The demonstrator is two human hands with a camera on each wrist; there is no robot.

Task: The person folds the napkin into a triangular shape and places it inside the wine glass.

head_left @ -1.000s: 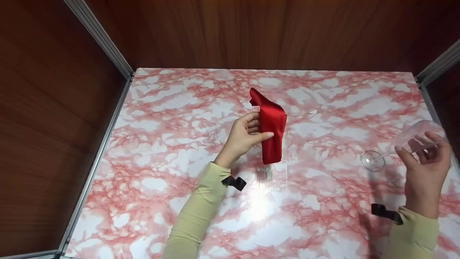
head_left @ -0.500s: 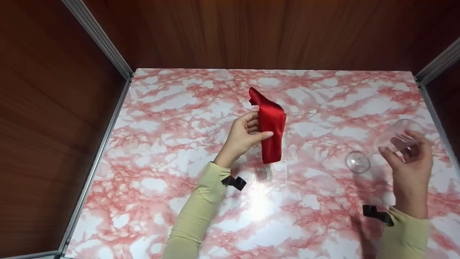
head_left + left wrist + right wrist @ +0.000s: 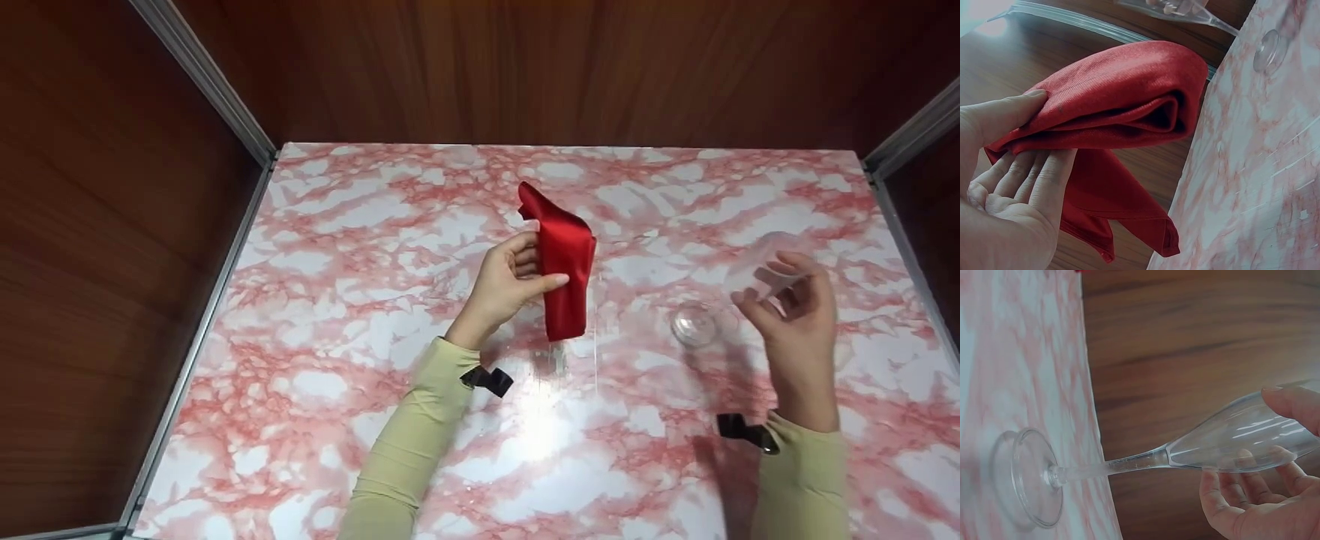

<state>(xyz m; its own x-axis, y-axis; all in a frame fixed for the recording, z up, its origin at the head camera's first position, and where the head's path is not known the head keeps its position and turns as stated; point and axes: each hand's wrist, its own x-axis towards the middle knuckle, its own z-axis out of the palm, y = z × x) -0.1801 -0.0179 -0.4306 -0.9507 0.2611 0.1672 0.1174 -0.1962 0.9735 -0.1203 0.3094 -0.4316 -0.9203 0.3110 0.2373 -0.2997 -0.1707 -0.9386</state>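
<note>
My left hand (image 3: 504, 281) pinches a folded red satin cloth (image 3: 568, 262) between thumb and fingers, near the middle of the table. In the left wrist view the cloth (image 3: 1123, 93) shows rolled, layered folds, and a loose corner hangs below the fingers. To the right, my right hand (image 3: 799, 322) grips a clear stemmed glass by its bowl. The right wrist view shows the glass (image 3: 1230, 439) with thumb on one side of the bowl and fingers on the other. Its round foot (image 3: 1036, 478) is close to the tabletop; whether it touches, I cannot tell.
The table (image 3: 337, 435) has a red-and-white marbled surface. Dark wood panels (image 3: 525, 67) stand at the back and on both sides, joined by metal corner strips (image 3: 214, 82). A bright light reflection lies in front of the cloth.
My right hand has moved left across the table with the glass, bringing it nearer to the red cloth. The left hand and the cloth have stayed almost still.
</note>
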